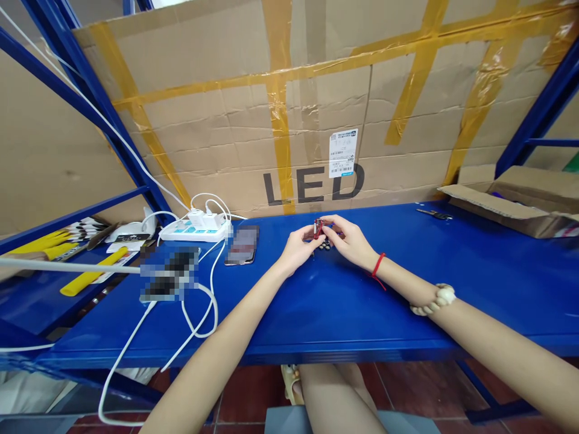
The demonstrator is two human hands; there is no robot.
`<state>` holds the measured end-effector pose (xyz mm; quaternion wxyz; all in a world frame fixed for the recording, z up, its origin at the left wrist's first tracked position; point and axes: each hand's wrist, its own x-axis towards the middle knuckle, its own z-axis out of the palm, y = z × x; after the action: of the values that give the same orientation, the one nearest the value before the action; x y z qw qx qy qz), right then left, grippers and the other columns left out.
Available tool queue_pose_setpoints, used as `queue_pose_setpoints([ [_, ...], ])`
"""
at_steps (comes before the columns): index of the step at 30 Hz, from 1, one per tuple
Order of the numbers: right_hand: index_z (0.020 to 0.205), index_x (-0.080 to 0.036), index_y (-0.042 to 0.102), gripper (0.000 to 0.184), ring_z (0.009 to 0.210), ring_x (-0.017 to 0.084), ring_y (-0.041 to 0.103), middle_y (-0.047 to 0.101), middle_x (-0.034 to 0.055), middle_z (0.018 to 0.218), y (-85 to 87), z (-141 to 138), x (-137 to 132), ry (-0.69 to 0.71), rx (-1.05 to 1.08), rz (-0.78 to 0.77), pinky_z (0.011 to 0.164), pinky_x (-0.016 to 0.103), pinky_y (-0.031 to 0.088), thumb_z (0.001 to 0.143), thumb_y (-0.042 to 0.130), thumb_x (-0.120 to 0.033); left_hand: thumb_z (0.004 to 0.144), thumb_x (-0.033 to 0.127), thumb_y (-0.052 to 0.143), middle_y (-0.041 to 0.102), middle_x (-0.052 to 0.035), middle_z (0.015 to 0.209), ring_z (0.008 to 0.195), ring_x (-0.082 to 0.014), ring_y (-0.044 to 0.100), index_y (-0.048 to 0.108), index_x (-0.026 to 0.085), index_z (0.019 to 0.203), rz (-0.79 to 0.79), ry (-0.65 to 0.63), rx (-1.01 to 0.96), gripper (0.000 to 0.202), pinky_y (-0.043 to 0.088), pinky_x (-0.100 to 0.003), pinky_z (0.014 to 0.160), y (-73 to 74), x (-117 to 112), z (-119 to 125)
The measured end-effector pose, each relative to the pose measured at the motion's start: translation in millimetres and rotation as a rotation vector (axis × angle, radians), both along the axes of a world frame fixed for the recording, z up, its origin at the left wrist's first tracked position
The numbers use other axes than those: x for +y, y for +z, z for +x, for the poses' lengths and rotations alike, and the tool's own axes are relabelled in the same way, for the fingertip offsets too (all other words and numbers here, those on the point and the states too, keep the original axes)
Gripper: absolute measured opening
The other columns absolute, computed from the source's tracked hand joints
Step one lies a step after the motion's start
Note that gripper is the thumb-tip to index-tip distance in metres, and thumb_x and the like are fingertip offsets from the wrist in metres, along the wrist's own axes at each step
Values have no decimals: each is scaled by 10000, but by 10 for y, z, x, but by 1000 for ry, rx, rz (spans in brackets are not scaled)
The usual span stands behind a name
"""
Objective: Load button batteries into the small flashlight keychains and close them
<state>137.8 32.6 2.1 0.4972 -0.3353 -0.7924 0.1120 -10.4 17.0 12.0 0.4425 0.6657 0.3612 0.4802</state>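
Observation:
Above the blue table point(389, 301), both my hands meet around a small red piece with silvery parts point(318, 227); its exact kind is too small to make out. The fingers of my left hand point(297, 250) pinch it from the left. From the right, my right hand point(347, 238) closes its thumb and fingers on the same piece. Several small dark, shiny round pieces point(325, 245) show just under the fingers, partly hidden by them. A red string and a beaded bracelet circle my right wrist and forearm.
Left of my hands lie a phone point(243, 245), a white power strip point(195, 229) with cables, and a blurred-out device point(170, 274). A key point(434, 213) and an open cardboard box point(511, 205) are at right. Large taped cardboard point(217, 138) stands behind; yellow-handled items point(93, 274) lie far left.

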Motion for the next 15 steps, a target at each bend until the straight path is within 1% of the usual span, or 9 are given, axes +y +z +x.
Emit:
queue_pose_setpoints([
  [4, 1011, -195, 587, 225, 635, 123, 544, 556, 63, 919, 37, -3, -44, -29, -39, 66, 538, 258, 461, 865, 461, -311, 775, 193, 540, 654, -80, 988, 909, -188, 585, 608, 111, 995, 101, 38, 37, 244, 439, -290, 810, -19, 16, -6],
  [8, 1009, -198, 602, 225, 644, 126, 547, 561, 57, 891, 43, 6, -50, -84, -41, 103, 511, 246, 446, 861, 476, -312, 794, 189, 503, 650, -65, 955, 875, -167, 580, 611, 118, 963, 178, 59, 64, 212, 436, -258, 777, -30, 30, -1],
  [13, 1024, -217, 610, 238, 713, 147, 564, 586, 49, 887, 24, 24, -22, -116, -59, 152, 601, 271, 468, 863, 476, -330, 807, 224, 489, 644, -58, 888, 821, -158, 574, 606, 121, 927, 208, 56, 75, 197, 440, -241, 724, -36, 33, 6],
  [15, 1033, -215, 613, 247, 723, 147, 563, 586, 48, 888, 23, 28, -18, -120, -60, 153, 609, 270, 467, 865, 472, -330, 814, 255, 487, 637, -57, 867, 793, -155, 569, 605, 122, 921, 223, 56, 79, 208, 443, -241, 710, -36, 26, 9],
])
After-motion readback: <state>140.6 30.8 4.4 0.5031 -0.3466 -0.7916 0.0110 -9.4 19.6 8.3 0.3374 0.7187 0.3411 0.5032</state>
